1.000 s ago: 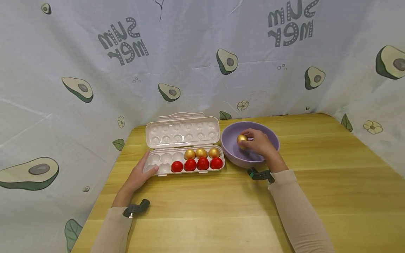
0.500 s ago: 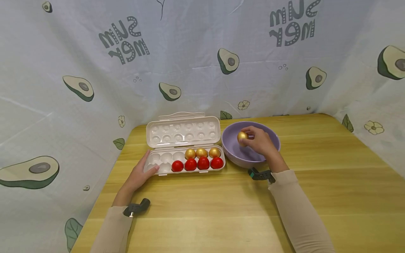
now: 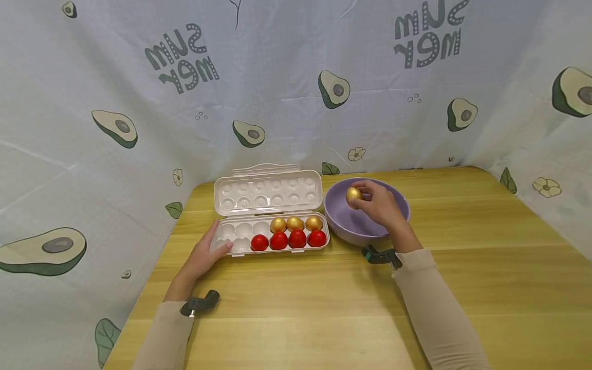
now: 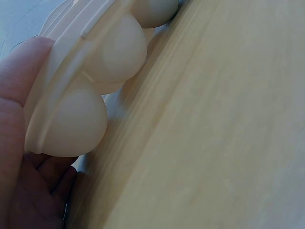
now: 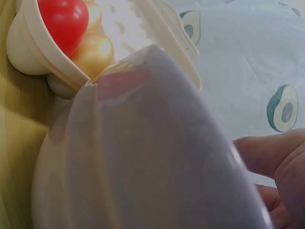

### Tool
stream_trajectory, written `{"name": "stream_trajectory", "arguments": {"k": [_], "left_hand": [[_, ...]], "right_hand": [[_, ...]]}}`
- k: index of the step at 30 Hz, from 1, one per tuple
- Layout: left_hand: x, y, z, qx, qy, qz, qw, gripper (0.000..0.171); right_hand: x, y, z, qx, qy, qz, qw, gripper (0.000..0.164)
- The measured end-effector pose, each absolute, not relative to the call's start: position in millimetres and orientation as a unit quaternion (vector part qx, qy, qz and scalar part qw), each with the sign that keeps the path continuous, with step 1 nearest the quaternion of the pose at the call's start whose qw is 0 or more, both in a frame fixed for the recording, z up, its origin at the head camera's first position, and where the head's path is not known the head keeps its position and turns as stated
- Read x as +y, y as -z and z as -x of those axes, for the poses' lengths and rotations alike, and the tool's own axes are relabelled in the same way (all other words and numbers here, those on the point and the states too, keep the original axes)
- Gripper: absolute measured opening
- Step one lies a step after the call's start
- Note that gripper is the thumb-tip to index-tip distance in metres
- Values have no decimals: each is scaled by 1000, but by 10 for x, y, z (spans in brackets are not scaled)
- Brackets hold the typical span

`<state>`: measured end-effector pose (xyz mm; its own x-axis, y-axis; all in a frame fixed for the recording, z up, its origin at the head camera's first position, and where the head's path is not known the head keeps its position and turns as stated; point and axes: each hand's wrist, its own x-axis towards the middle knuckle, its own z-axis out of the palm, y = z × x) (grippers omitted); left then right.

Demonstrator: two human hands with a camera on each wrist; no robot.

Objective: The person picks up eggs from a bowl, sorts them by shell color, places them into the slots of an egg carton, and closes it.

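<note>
A gold egg [image 3: 353, 196] is pinched between the thumb and fingers of my right hand [image 3: 380, 206], over the purple bowl [image 3: 352, 236]. In the right wrist view the bowl's side [image 5: 143, 162] hides the egg and most of that hand. My left hand [image 3: 203, 256] grips the left end of a white egg carton [image 3: 267, 194] with its lid raised. The left wrist view has the thumb [image 4: 19, 71] on the carton's rim and fingers curled beneath. Several red eggs [image 3: 278, 240] fill the front row from the right; gold eggs [image 3: 294, 223] sit behind them.
The carton and bowl stand side by side on a wooden table [image 3: 296, 308], nearly touching. A white cloth [image 3: 287, 61] printed with avocados hangs behind and at both sides. Dark camera mounts [image 3: 201, 304] are strapped to both wrists.
My right hand has risen slightly within the bowl, lifting the gold egg toward the rim. The left hand and carton stay in place.
</note>
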<state>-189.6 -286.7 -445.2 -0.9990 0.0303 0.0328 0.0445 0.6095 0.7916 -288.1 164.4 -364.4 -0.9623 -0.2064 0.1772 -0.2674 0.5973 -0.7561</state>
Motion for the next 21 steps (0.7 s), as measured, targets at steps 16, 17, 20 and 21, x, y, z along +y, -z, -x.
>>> {"name": "stream_trajectory", "arguments": {"k": [16,17,20,21], "left_hand": [[-2862,4439,1899,-897,442,14,1,88],[-2862,4441,1899,-897,442,13,1,88],[-2862,4441,1901,-898,440,11,1,88],[-2862,4440,1902,-898,439,11,1,88]], "right_hand": [[1537,3583,2828,-872,-467,-142,48,49],[1532,3581,2828,-870,-468,-144,49,49],[1508,3568,2820,-867,-473,-150,52,50],[1501,3564,2819,-866,-474,-152,53,50]]}}
